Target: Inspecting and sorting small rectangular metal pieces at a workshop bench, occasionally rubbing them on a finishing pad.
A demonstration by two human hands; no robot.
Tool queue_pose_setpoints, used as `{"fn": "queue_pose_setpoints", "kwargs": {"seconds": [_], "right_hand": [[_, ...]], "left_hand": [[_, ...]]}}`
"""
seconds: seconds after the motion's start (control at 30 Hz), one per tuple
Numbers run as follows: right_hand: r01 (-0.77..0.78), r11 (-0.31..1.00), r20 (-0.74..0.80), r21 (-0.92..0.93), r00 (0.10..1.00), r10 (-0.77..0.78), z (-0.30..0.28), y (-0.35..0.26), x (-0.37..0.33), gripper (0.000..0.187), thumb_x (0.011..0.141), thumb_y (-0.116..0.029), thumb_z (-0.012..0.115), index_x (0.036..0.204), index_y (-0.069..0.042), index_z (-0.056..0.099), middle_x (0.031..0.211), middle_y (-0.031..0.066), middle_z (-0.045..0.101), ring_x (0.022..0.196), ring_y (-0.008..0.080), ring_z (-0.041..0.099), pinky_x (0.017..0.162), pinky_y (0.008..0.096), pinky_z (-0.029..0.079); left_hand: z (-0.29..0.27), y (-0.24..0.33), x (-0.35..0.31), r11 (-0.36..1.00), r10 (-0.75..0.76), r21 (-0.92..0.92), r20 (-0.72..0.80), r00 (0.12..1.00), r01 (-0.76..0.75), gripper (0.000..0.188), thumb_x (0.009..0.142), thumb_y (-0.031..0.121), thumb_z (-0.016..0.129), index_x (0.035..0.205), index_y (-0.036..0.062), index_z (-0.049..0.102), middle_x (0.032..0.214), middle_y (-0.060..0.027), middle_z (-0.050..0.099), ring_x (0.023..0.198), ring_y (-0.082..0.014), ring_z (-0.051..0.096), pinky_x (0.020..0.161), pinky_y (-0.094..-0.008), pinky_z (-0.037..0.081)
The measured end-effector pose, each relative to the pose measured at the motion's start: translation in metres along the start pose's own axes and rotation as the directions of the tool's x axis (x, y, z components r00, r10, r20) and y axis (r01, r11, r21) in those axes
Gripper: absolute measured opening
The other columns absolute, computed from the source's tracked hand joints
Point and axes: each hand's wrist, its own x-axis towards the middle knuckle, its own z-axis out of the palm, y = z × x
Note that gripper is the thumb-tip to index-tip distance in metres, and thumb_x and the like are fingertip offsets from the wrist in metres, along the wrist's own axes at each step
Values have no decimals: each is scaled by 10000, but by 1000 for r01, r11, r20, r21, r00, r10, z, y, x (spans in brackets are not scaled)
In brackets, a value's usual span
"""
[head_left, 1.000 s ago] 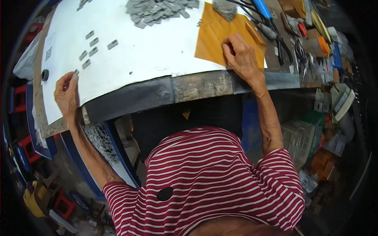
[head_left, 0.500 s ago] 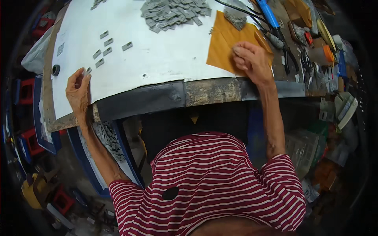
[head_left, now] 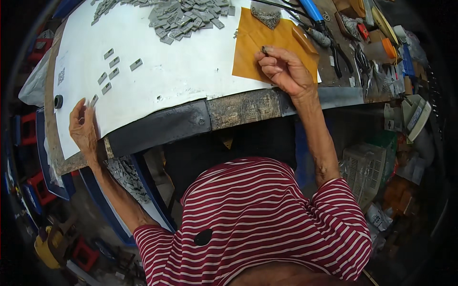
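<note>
Over the orange-brown sheet, my right hand is closed in a pinch. A small dark piece shows at its thumb and fingertip; its kind is too small to tell. My left hand rests at the table's left front corner, fingers bent and apart. A small grey rectangular block lies on the white sheet right beside its fingertips; whether they touch is unclear. Several like grey blocks, each with a dark spot, lie a little farther off.
A heap of grey blocks covers the far middle. On the orange-brown sheet sits a clear bag of small metal parts. Pliers, a blue-handled tool and an orange-lidded jar crowd the right. A black ring lies at left.
My right hand has lifted and turned, so the small dark piece in its pinch now shows. The view has shifted, bringing more of the grey heap in. My left hand stays beside the nearest block.
</note>
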Motion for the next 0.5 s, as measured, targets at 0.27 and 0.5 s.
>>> {"fn": "queue_pose_setpoints", "kwargs": {"seconds": [0.27,0.5], "right_hand": [[28,992,-51,-126,998,-35,5,2,-5,127,838,-27,521,905,81,509,873,139,508,648,76,418,495,160,357],[63,830,0,-553,997,-76,41,18,-4,136,849,-89,518,825,44,529,712,59,530,574,67,468,478,178,365]], "left_hand": [[62,132,-37,903,409,-152,17,913,-402,188,838,31,537,1007,51,618,944,-79,619,859,-143,584,766,-255,471],[149,188,-62,870,450,-416,448,773,-265,192,839,81,546,997,-8,609,850,-90,647,714,-124,584,668,-238,469]]}}
